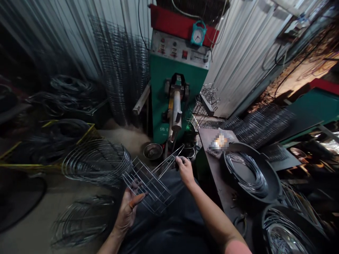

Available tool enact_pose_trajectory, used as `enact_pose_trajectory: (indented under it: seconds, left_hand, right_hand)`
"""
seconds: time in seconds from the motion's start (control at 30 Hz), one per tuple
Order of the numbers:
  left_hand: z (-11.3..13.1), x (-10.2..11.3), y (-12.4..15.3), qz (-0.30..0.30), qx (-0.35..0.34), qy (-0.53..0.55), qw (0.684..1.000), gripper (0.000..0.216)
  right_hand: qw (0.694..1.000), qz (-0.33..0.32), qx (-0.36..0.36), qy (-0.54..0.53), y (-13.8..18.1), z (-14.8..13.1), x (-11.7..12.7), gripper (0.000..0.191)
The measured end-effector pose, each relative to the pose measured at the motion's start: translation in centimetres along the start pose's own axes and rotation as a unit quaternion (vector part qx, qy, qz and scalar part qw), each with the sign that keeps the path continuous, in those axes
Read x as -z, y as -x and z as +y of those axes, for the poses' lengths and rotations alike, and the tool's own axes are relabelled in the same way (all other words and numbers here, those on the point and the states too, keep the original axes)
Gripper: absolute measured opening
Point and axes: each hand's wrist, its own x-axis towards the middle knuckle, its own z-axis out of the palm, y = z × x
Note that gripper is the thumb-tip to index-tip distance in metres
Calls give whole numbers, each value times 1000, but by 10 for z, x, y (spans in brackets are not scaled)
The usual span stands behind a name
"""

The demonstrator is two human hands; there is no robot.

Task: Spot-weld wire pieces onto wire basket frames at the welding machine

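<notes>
Rack (153,190): wire, gridded; near centre, tilted over the lap (172,238), short of the machine (161,91).

Loop (169,160): narrow bent wire; reaches from the rack's far side toward the right hand. Whether joined to the rack: cannot tell.

Left hand (129,208): grip closed about the rack's near left edge, thumb on top.

Right hand (186,170): fingertips pinching the loop near its far right end.

Arm (177,109): metal, on the machine; its tip just beyond the loop, apart from it by appearance.

Bowl (145,155): low, left of the arm.

Desk (215,173): right; bears a tub (272,174) with a coil (261,185) inside.

Step in hand, as judged: two-handed holding and lining up of loop and rack. Next move seems to call for a steady left grip and a fine right-hand adjustment of the loop's angle.
</notes>
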Motion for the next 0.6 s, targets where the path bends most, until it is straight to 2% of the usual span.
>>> enact_pose_trajectory:
  seconds: [0.2,0.4,0.6]
  left_hand:
    - [0,-3,-16,1,36,3,999,52]
    - [-8,-11,-27,8,51,17,999,44]
    - [-4,-16,-30,14,53,9,998,41]
  right_hand:
    - [1000,-7,10,-27,-13,6,2,34]
    - [999,24,32,11,-22,5,0,35]
    - [999,15,28,29,-28,6,1,34]
